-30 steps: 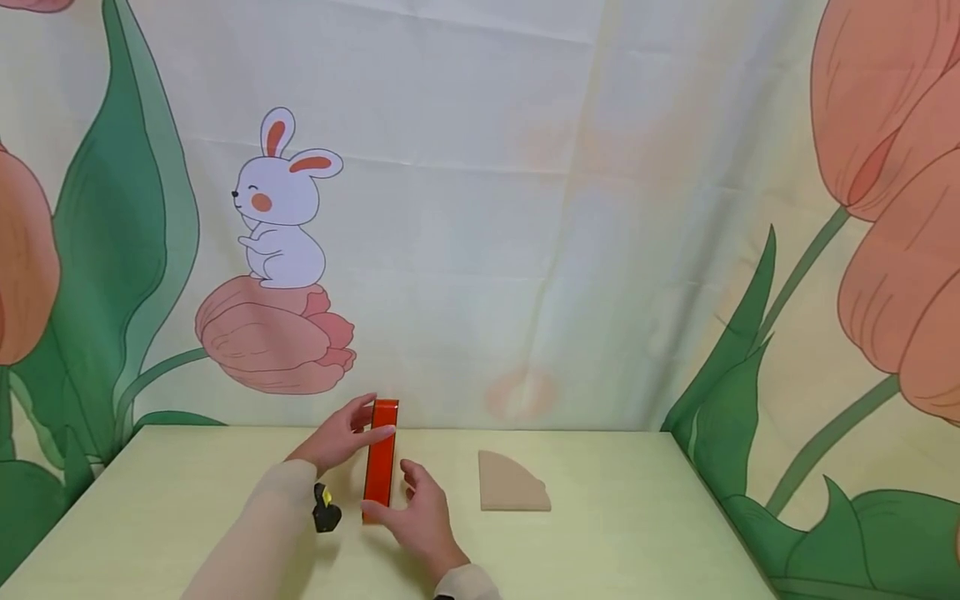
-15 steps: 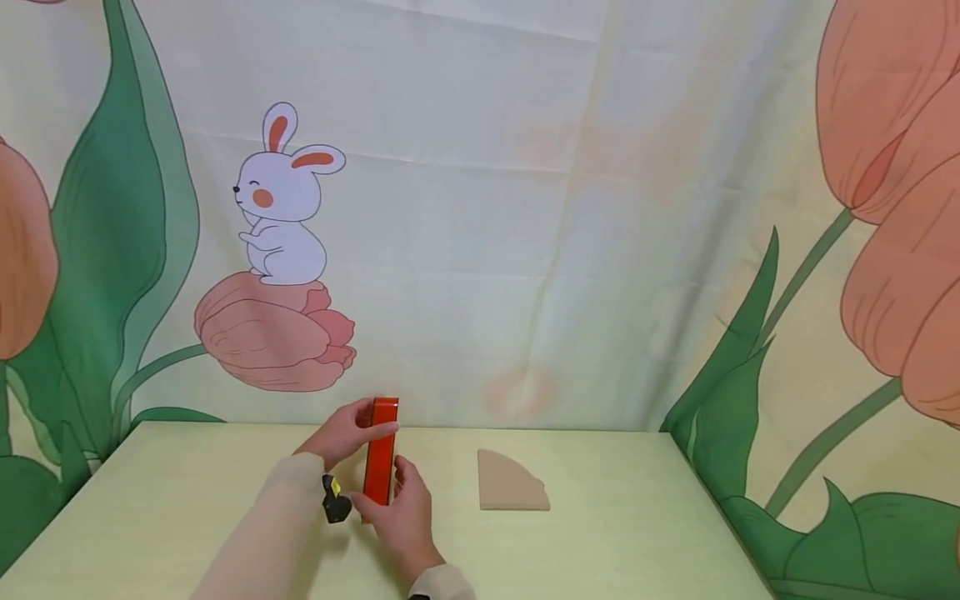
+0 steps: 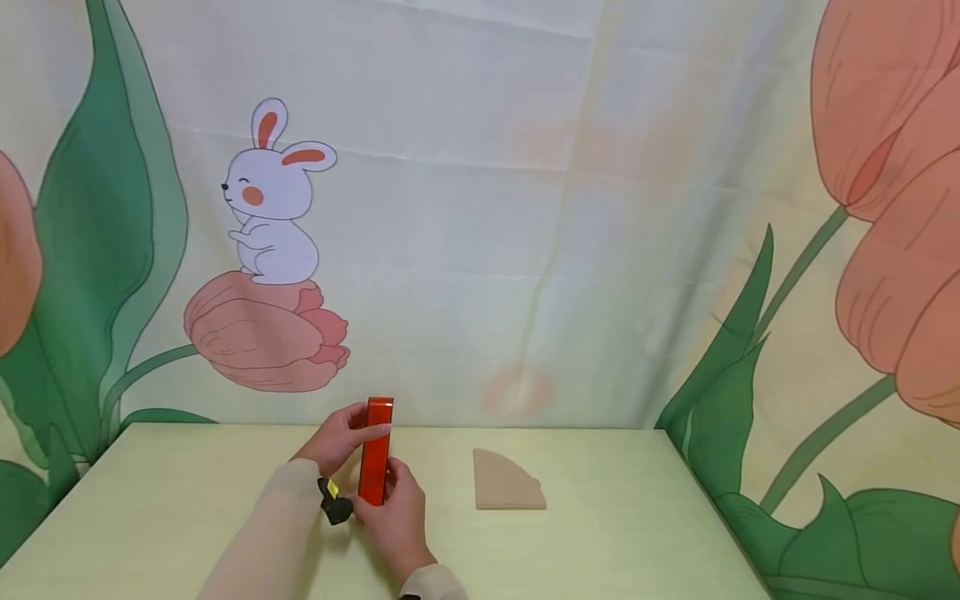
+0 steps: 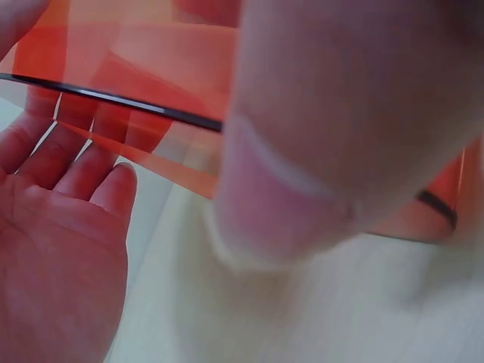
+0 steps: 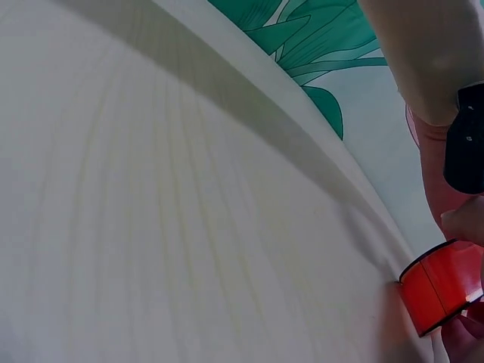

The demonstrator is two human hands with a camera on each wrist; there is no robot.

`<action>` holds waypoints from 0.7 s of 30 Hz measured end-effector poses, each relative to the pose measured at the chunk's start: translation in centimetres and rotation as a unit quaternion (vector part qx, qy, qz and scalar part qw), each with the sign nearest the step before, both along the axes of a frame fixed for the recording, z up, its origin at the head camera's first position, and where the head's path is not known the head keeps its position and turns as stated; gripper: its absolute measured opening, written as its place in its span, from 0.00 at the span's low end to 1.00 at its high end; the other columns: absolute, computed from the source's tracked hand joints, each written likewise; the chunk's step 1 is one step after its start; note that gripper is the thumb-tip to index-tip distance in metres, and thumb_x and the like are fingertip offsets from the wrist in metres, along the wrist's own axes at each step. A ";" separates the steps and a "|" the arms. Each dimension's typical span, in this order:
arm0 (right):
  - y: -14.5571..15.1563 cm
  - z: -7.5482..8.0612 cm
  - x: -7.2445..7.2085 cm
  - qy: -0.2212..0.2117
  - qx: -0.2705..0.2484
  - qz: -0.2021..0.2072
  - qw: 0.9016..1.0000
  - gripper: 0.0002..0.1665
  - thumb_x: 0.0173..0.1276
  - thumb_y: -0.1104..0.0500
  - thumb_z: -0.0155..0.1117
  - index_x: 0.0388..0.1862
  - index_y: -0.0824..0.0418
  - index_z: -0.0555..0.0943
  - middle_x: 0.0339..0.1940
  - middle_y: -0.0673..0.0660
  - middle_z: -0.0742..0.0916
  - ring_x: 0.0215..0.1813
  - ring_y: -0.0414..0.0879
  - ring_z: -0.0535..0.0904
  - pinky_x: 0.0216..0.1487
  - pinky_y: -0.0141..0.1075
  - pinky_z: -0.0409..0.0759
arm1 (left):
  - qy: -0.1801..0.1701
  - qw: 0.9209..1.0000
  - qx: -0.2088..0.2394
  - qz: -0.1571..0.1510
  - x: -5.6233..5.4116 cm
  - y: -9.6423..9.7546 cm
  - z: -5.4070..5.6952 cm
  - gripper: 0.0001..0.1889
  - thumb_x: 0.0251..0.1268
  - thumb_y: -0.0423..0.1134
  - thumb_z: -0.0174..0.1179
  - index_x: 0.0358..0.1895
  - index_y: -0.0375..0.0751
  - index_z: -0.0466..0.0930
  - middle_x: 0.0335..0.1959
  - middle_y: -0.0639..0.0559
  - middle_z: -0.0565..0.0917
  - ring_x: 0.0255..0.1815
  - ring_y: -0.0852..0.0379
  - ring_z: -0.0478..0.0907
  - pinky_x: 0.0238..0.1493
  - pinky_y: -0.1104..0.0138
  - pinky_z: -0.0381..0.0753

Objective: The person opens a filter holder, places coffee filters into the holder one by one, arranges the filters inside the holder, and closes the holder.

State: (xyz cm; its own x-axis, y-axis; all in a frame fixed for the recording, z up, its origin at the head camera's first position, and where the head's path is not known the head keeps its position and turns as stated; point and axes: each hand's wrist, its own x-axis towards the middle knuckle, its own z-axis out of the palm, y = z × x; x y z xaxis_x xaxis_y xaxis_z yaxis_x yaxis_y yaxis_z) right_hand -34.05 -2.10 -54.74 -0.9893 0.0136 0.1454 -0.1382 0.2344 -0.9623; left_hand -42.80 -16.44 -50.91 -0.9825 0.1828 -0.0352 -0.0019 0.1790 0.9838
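A tall red see-through block [image 3: 376, 450] stands upright near the back of the pale green table [image 3: 187, 500]. My left hand [image 3: 341, 435] holds its top end, thumb and fingers curled round it. Around its lower end my right hand [image 3: 393, 517] is wrapped from the front. In the left wrist view the red block [image 4: 151, 83] fills the top, a blurred thumb [image 4: 333, 151] covers the middle, and a palm [image 4: 53, 257] lies below. The right wrist view catches only a corner of the red block [image 5: 442, 287] on the table [image 5: 151, 227].
A tan quarter-round flat piece [image 3: 506, 483] lies on the table to the right of the block. A black wrist camera [image 3: 333, 500] sits on my left forearm. A cloth backdrop with a rabbit [image 3: 270, 200] and tulips hangs behind the table's far edge.
My right hand has moved in from just right of the block's foot and closed round its lower end. My left hand has stayed at the top.
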 end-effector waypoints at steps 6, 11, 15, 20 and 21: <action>0.0 -0.2 -0.1 0.005 0.009 -0.012 1.000 0.39 0.54 0.60 0.84 0.64 0.61 0.77 0.55 0.56 0.88 0.54 0.49 0.86 0.63 0.49 0.84 | -0.001 1.000 -0.003 0.009 0.0 0.1 -0.1 0.36 0.68 0.50 0.68 0.74 0.41 0.66 0.70 0.39 0.75 0.73 0.38 0.69 0.77 0.40 0.64; 0.0 0.2 0.0 -0.005 0.033 -0.024 0.999 0.38 0.54 0.58 0.84 0.62 0.60 0.77 0.53 0.54 0.88 0.53 0.48 0.85 0.63 0.50 0.84 | 0.009 1.000 -0.010 0.021 -0.3 0.2 -0.4 0.35 0.66 0.51 0.70 0.72 0.42 0.69 0.69 0.40 0.77 0.72 0.39 0.70 0.76 0.40 0.67; 0.1 0.6 0.1 -0.007 0.044 -0.024 0.999 0.36 0.53 0.57 0.84 0.60 0.59 0.79 0.49 0.52 0.89 0.49 0.46 0.85 0.62 0.50 0.84 | 0.023 0.999 -0.015 0.032 0.0 0.3 -0.5 0.35 0.62 0.53 0.72 0.69 0.43 0.72 0.65 0.41 0.80 0.68 0.41 0.74 0.73 0.43 0.72; 0.5 1.1 0.2 0.003 0.064 -0.014 0.998 0.33 0.53 0.59 0.84 0.57 0.59 0.81 0.45 0.51 0.90 0.44 0.44 0.84 0.58 0.48 0.86 | 0.038 0.998 -0.019 0.040 0.6 0.5 -0.3 0.35 0.61 0.55 0.73 0.67 0.45 0.74 0.62 0.42 0.81 0.64 0.43 0.76 0.70 0.46 0.77; 0.6 1.2 0.2 0.006 0.069 -0.012 0.998 0.32 0.53 0.60 0.83 0.57 0.59 0.81 0.44 0.51 0.90 0.43 0.44 0.84 0.57 0.47 0.87 | 0.037 0.998 -0.016 0.042 0.7 0.6 -0.2 0.35 0.61 0.55 0.73 0.67 0.45 0.74 0.62 0.43 0.81 0.63 0.44 0.76 0.70 0.47 0.76</action>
State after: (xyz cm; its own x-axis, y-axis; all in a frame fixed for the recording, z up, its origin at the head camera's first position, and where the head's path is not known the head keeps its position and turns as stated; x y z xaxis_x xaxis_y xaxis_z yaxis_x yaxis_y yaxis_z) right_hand -33.86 -1.49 -53.54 -0.9871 0.0170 0.1591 -0.1418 0.3678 -0.9190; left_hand -42.06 -15.86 -51.16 -0.9944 0.1003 0.0336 0.0544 0.2125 0.9757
